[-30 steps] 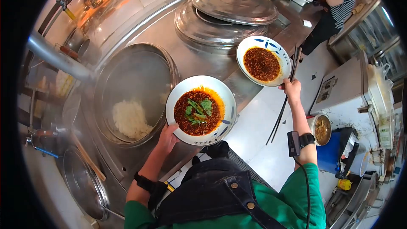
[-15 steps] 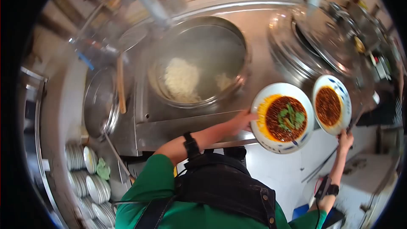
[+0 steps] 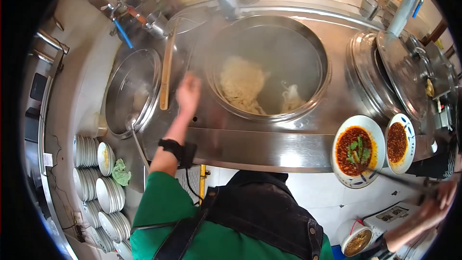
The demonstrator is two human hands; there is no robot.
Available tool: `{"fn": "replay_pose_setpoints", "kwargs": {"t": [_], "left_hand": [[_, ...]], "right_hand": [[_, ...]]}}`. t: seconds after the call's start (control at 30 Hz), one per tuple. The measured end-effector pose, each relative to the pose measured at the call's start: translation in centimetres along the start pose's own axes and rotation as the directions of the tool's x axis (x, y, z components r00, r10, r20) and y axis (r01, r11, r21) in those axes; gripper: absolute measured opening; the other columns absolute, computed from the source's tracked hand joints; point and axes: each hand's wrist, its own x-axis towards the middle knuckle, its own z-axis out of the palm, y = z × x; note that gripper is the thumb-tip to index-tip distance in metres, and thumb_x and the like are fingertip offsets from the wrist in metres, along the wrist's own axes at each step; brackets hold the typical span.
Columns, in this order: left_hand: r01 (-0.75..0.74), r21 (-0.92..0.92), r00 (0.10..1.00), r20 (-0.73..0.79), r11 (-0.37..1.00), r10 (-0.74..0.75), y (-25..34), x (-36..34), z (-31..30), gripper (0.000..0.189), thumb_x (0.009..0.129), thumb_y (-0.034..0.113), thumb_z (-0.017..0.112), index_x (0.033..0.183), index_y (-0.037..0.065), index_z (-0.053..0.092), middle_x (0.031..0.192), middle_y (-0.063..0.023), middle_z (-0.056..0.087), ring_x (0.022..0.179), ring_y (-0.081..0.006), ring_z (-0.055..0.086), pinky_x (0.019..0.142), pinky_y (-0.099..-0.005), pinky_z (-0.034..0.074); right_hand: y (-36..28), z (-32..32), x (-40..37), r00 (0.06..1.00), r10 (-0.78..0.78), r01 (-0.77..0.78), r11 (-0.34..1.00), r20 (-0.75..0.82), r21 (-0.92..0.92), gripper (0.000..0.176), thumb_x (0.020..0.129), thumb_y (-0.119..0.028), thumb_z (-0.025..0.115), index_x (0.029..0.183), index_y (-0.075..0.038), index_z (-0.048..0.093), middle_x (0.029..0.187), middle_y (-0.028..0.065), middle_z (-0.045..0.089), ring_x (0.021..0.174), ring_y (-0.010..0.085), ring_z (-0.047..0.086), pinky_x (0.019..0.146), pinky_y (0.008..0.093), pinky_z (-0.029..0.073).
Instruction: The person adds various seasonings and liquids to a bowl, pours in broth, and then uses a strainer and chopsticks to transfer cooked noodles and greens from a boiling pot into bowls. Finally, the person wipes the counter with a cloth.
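Observation:
My left hand (image 3: 188, 92), a little blurred, is raised over the steel counter with loosely bent fingers and nothing visible in them. Close by on its left lies the wooden handle (image 3: 167, 74) of a strainer, apart from the hand. Far right, my right hand (image 3: 445, 195) is closed around long dark chopsticks (image 3: 406, 182), their thin ends crossing the lower edge of a bowl of red sauce with green herbs (image 3: 342, 173). A second bowl of red sauce (image 3: 397, 143) stands beside it. Pale noodles (image 3: 242, 84) float in a large steaming pot (image 3: 325, 79).
A smaller steel pot (image 3: 155, 60) with a ladle (image 3: 139, 147) stands left. Stacked plates (image 3: 86, 183) and a green cloth (image 3: 121, 172) sit below it. Large metal lids (image 3: 402, 82) are at the right. A white bucket (image 3: 353, 226) is on the floor.
My left hand has let go of the herb-topped bowl and swung left towards the wooden handle. My right hand has left the other bowl and moved down and right. The view has shifted left.

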Motion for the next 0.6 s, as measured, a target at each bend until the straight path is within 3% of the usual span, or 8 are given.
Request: {"fn": "replay_pose_setpoints", "kwargs": {"t": [0.03,0.07,0.13,0.17,0.27,0.4,0.5,0.6], "left_hand": [[0.011,0.179,0.998,-0.068,0.984,0.001,-4.7,2.1,-1.6,0.035,0.079,0.023,0.057,0.108,0.003,0.053,0.092,-0.0169,0.059,0.086,-0.0325,0.057,0.074,-0.0387,0.046],[0.04,0.353,0.989,-0.146,0.935,0.013,-8.8,3.4,-2.3,0.041,0.078,0.025,0.058,0.112,0.003,0.05,0.095,-0.018,0.057,0.088,-0.0349,0.055,0.074,-0.0409,0.045],[0.121,0.491,0.992,-0.078,0.863,-0.095,-12.7,4.4,-3.8,0.052,0.075,0.029,0.061,0.118,0.004,0.044,0.098,-0.0191,0.053,0.091,-0.0356,0.053,0.075,-0.0432,0.045],[0.09,0.483,0.996,-0.042,0.871,-0.08,-14.6,4.6,-3.6,0.055,0.074,0.031,0.062,0.118,0.004,0.044,0.097,-0.0182,0.053,0.092,-0.0356,0.052,0.075,-0.0431,0.045],[-0.021,0.485,0.997,0.07,0.874,-0.015,-14.7,4.6,-3.3,0.065,0.072,0.027,0.064,0.128,0.009,0.035,0.101,-0.0168,0.051,0.093,-0.0338,0.052,0.075,-0.0421,0.045],[0.063,0.492,0.951,0.233,0.868,-0.201,-12.5,7.1,-3.7,0.076,0.07,0.018,0.062,0.135,0.014,0.022,0.105,-0.0176,0.051,0.095,-0.0336,0.052,0.078,-0.0414,0.044],[0.139,0.352,0.947,0.227,0.926,-0.229,-12.6,8.5,-2.5,0.073,0.069,0.014,0.058,0.134,0.012,0.025,0.111,-0.0191,0.051,0.099,-0.035,0.051,0.08,-0.0401,0.044],[0.269,0.196,0.942,0.152,0.943,-0.3,-12.9,8.6,-2.0,0.071,0.068,0.01,0.057,0.132,0.007,0.029,0.115,-0.0202,0.05,0.105,-0.0322,0.05,0.081,-0.0355,0.044]], "right_hand": [[0.4,8.3,-3.9,0.965,-0.13,0.067,0.962,-0.228,-0.265,0.039,0.088,-0.02,0.046,0.122,-0.002,0.041,0.059,-0.005,0.033,0.049,0.0031,0.033,0.05,0.0168,0.035],[2.5,10.3,-6.0,0.999,-0.036,0.037,0.994,0.007,-0.103,0.035,0.089,-0.018,0.045,0.12,-0.001,0.041,0.066,-0.0028,0.035,0.059,0.0041,0.033,0.054,0.0167,0.027],[7.9,15.0,-9.9,0.988,0.058,-0.042,0.993,0.142,-0.114,0.036,0.089,-0.022,0.047,0.119,-0.002,0.042,0.065,-0.0046,0.032,0.055,0.005,0.029,0.053,0.0184,0.026],[10.0,15.8,-11.5,0.947,0.181,-0.184,0.983,0.265,-0.014,0.036,0.089,-0.018,0.048,0.12,-0.001,0.042,0.064,-0.0037,0.034,0.056,0.0043,0.033,0.055,0.0195,0.033],[13.5,17.2,-14.8,0.91,0.321,-0.313,0.947,0.261,-0.074,0.036,0.09,-0.019,0.045,0.121,0.0,0.042,0.07,-0.0016,0.042,0.065,0.0073,0.041,0.067,0.0242,0.039],[11.6,15.8,-13.9,0.737,0.585,-0.434,0.794,0.339,-0.426,0.035,0.09,-0.023,0.047,0.114,0.003,0.048,0.077,0.0053,0.053,0.072,0.0103,0.05,0.066,0.0255,0.042],[8.2,14.2,-11.7,0.629,0.669,-0.167,0.614,0.396,-0.771,0.032,0.081,-0.026,0.062,0.094,0.003,0.06,0.077,0.0058,0.06,0.065,0.0108,0.053,0.057,0.0236,0.044],[4.5,15.6,-11.0,0.605,0.699,-0.033,0.5,0.381,-0.865,0.025,0.076,-0.023,0.067,0.084,0.0,0.066,0.067,0.0038,0.06,0.062,0.0079,0.053,0.057,0.0224,0.043]]}}
